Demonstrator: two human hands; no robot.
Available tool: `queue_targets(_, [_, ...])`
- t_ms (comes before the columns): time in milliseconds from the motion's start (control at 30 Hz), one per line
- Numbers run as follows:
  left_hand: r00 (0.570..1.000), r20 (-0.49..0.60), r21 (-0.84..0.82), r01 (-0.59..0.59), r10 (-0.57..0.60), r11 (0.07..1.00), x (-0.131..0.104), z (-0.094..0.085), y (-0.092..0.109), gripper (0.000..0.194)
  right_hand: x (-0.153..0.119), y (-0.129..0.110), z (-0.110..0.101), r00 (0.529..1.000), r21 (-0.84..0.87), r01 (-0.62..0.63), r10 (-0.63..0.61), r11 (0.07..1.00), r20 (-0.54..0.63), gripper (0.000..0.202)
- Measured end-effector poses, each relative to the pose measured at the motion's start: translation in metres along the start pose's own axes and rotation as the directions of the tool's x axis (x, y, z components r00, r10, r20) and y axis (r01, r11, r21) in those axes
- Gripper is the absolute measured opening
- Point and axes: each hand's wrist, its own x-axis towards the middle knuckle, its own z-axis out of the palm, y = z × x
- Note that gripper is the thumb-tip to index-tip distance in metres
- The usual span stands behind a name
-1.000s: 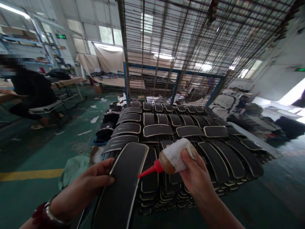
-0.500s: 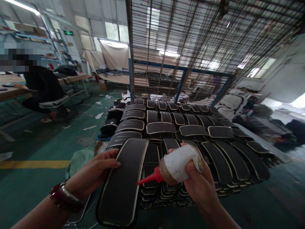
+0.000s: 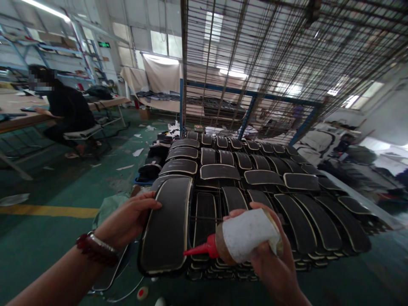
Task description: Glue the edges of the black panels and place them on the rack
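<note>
A long dark panel (image 3: 165, 225) with rounded corners and a pale line along its edge is held up by my left hand (image 3: 135, 212), thumb on its face and fingers behind its left edge. My right hand (image 3: 274, 250) is wrapped round a glue bottle (image 3: 245, 236) with a white label and a red pointed nozzle. The nozzle's tip meets the panel's right edge near its lower corner. Behind them, rows of similar dark panels (image 3: 219, 171) with pale edges lie overlapping on a wire rack.
A wire mesh frame (image 3: 248, 91) with blue bars slants up over the panels. At the left, a person (image 3: 72, 104) in dark clothes sits at a long table (image 3: 19, 102). Paper scraps (image 3: 137, 152) lie on the green floor. Piled goods (image 3: 321, 142) stand at the right.
The nozzle tip has travelled down the panel's right edge toward the lower corner. The held panel has tilted, showing its bottom edge. The view has turned slightly left.
</note>
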Motion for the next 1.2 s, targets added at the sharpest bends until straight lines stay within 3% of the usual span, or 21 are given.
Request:
queue_targets(200, [0.998,-0.067,-0.043,-0.011,0.009,0.999,0.001,-0.001,0.001,0.028,-0.003,0.002,0.006,0.993,0.050,-0.039,0.045,0.998,-0.110,0.055])
queue_targets(367, [0.991,-0.132,-0.071,-0.034,0.025,0.997,0.004,-0.005,-0.002,0.019,-0.012,0.017,0.017,0.956,0.172,-0.119,0.159,0.978,-0.245,0.059])
queue_targets(433, [0.991,-0.126,-0.064,-0.047,0.039,0.997,0.005,-0.007,-0.004,0.019,-0.010,0.025,0.021,0.918,0.297,-0.234,0.311,0.926,-0.247,0.054])
queue_targets(500, [0.995,-0.088,-0.042,-0.057,0.054,0.997,0.003,-0.005,-0.008,0.023,0.000,0.029,0.023,0.837,0.460,-0.342,0.489,0.819,-0.247,0.049])
queue_targets(567, [0.998,-0.035,-0.023,-0.057,0.057,0.998,-0.001,0.001,-0.012,0.030,0.018,0.027,0.024,0.777,0.563,-0.331,0.558,0.757,-0.293,0.048])
queue_targets(600, [0.999,-0.004,-0.019,-0.048,0.048,0.999,-0.004,0.005,-0.015,0.034,0.029,0.024,0.023,0.778,0.562,-0.280,0.527,0.778,-0.342,0.048])
queue_targets(700, [0.997,0.076,-0.027,0.006,-0.004,1.000,-0.012,0.017,-0.025,0.037,0.058,0.016,0.018,0.860,0.372,-0.094,0.264,0.924,-0.437,0.042])
queue_targets(800, [0.986,0.156,-0.033,0.063,-0.057,0.997,-0.017,0.026,-0.033,0.035,0.075,0.016,0.013,0.920,0.149,0.040,0.022,0.988,-0.391,0.035])
queue_targets(900, [0.970,0.233,-0.049,0.082,-0.068,0.995,-0.017,0.030,-0.037,0.035,0.077,0.023,0.009,0.934,-0.029,0.096,-0.100,0.995,-0.344,0.036])
queue_targets(1033, [0.981,0.177,-0.072,0.092,-0.078,0.993,-0.013,0.030,-0.036,0.035,0.057,0.029,0.009,0.960,-0.074,0.029,-0.048,0.997,-0.274,0.041])
queue_targets(1200, [0.987,0.148,-0.060,0.076,-0.067,0.995,-0.008,0.029,-0.034,0.039,0.029,0.016,0.004,0.991,-0.080,-0.133,0.132,0.988,-0.008,0.046])
